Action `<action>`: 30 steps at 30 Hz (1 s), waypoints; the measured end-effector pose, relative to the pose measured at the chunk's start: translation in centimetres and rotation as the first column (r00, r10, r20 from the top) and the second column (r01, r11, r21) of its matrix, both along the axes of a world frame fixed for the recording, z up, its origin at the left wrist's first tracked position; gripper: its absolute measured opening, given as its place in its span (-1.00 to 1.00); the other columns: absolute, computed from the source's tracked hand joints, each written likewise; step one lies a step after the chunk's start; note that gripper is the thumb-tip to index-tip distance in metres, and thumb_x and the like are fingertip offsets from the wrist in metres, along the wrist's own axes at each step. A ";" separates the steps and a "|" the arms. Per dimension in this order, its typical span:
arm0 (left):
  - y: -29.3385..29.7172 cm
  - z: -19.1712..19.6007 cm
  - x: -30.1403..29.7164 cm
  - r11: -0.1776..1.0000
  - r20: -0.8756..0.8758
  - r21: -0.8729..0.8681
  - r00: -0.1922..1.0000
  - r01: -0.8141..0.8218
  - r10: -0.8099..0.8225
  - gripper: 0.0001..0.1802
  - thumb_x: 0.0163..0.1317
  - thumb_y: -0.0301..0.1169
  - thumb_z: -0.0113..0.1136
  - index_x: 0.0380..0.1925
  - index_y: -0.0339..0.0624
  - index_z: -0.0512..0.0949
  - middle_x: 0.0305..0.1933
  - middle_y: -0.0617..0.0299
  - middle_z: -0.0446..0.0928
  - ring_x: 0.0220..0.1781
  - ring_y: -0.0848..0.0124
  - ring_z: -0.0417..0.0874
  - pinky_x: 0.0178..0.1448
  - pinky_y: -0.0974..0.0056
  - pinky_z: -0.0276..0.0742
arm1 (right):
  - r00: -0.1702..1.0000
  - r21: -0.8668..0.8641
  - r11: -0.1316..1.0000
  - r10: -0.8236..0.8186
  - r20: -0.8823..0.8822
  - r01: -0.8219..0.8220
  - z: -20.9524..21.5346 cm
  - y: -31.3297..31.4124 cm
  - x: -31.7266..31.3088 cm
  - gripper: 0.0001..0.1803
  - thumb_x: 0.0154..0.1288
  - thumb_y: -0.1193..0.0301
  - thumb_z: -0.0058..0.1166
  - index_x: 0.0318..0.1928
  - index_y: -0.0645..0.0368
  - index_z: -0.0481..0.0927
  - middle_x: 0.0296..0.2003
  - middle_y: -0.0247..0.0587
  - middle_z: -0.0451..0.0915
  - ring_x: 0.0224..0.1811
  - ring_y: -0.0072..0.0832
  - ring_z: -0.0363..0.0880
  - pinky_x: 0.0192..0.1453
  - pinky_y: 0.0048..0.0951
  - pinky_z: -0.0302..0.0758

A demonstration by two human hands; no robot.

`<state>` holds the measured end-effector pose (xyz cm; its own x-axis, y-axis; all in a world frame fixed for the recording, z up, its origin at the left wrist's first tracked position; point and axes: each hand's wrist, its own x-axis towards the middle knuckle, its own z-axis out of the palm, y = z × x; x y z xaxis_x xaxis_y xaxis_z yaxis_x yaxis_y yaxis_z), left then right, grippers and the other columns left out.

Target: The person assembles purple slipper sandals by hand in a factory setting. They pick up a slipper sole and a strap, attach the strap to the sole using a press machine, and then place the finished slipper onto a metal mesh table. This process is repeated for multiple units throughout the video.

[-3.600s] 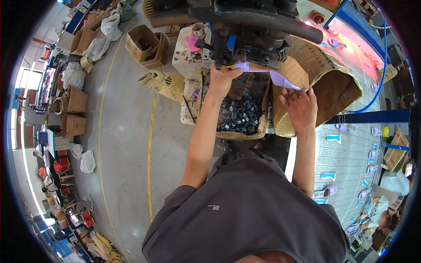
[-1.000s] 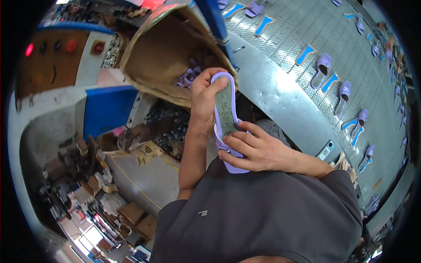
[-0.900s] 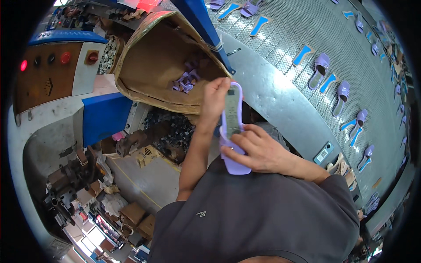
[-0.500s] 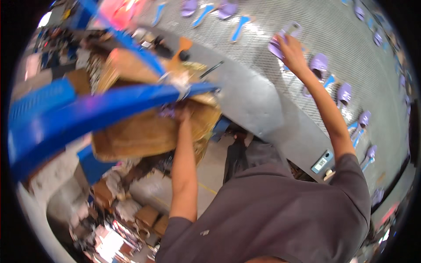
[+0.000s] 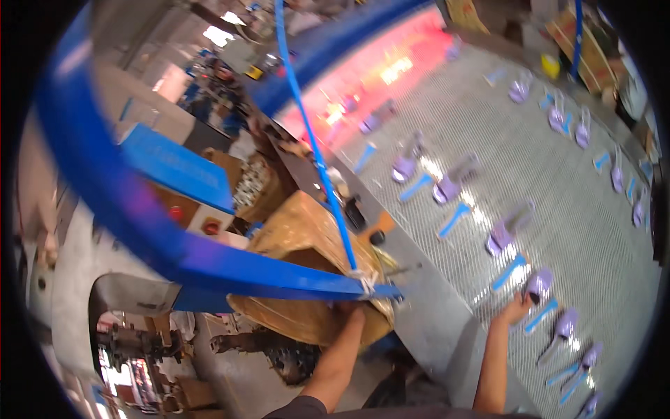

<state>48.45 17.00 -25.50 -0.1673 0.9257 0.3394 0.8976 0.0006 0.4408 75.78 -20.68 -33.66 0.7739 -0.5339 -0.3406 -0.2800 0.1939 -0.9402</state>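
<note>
Counts, head view: hands, 2, i.e. left hand [image 5: 347,309] and right hand [image 5: 518,307]. Purple shoe pieces [image 5: 539,285] on mesh conveyor [image 5: 558,188]: approx. 17 visible, far ones blurred. Blue strips [image 5: 453,219] betw. them: approx. 11. Cardboard boxes [image 5: 307,237] nr. left hand: 2. Blue frame bars [image 5: 209,265]: 2. Blue cord [image 5: 314,146]: 1.

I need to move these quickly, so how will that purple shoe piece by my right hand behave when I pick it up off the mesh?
The purple shoe piece looks small and thin, so probably light. It may bend somewhat.
</note>
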 end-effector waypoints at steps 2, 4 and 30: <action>-1.0 -0.6 -1.1 0.998 0.025 -0.036 0.999 -0.042 0.042 -0.68 0.35 -0.19 0.24 -0.06 -0.18 0.67 -0.15 0.10 0.68 -0.25 0.27 0.72 -0.24 0.22 0.62 | 0.987 0.180 0.978 -0.124 0.102 0.104 -1.1 0.7 2.0 -0.24 0.26 0.40 0.35 0.42 0.27 0.32 0.30 -0.01 0.44 0.25 -0.20 0.47 0.40 -0.21 0.38; -1.5 -1.1 -0.7 0.996 0.052 -0.084 0.998 -0.021 0.025 -0.69 0.36 -0.20 0.24 -0.07 -0.17 0.68 -0.19 0.12 0.68 -0.28 0.30 0.71 -0.27 0.23 0.60 | 0.978 0.501 0.865 -0.115 0.175 0.012 -1.0 -1.0 5.8 -0.22 0.28 0.38 0.35 0.46 0.14 0.29 0.30 -0.01 0.43 0.26 -0.15 0.46 0.41 -0.16 0.35; -23.2 23.9 -28.5 -0.080 0.921 0.313 -0.323 0.946 -0.219 -0.54 0.46 -0.19 0.26 0.22 -0.21 0.51 0.04 0.35 0.58 -0.05 0.57 0.55 0.08 0.39 0.48 | 0.368 0.178 0.330 0.712 0.598 -0.927 32.2 4.3 -44.2 -0.54 0.57 0.16 0.04 0.23 0.27 0.51 0.05 -0.21 0.62 0.03 -0.48 0.59 0.01 -0.44 0.53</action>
<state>19.92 -6.22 -1.62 0.9319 0.2921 0.2148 -0.2870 0.2322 0.9294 31.58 -16.37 -1.49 0.8037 0.5862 0.1018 -0.2164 0.4475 -0.8677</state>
